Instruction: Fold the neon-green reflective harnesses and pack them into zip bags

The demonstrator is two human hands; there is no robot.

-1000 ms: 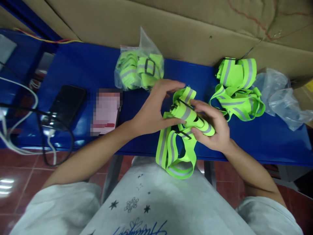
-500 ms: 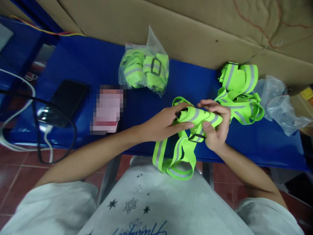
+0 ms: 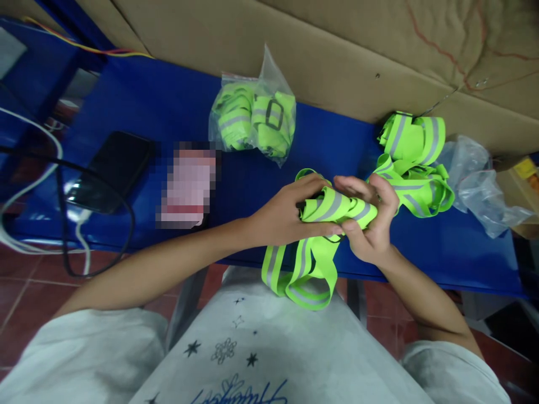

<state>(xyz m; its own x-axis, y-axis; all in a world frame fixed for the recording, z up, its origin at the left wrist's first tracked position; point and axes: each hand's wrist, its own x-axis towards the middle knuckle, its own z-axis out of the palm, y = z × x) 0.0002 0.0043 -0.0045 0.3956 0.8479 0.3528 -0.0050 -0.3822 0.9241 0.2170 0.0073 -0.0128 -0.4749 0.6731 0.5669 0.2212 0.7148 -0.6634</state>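
Note:
Both hands hold a neon-green reflective strap vest (image 3: 332, 209) over the front edge of the blue table (image 3: 160, 106). My left hand (image 3: 286, 216) is closed around the rolled left end of it. My right hand (image 3: 373, 221) wraps its fingers round the right end. Loose loops of the same vest (image 3: 301, 269) hang down below the hands over my lap. Another loose green vest (image 3: 410, 163) lies just right of my right hand.
A clear bag packed with a folded green vest (image 3: 252, 120) lies behind my hands. Empty clear bags (image 3: 480, 179) sit at the far right. A black phone (image 3: 115, 168), a blurred card (image 3: 187, 185) and cables (image 3: 63, 224) lie left. Cardboard (image 3: 337, 50) backs the table.
The hands have closed in on the vest and rolled it into a tighter bundle. The bundle has shifted slightly up and right on the table, with the loops still hanging.

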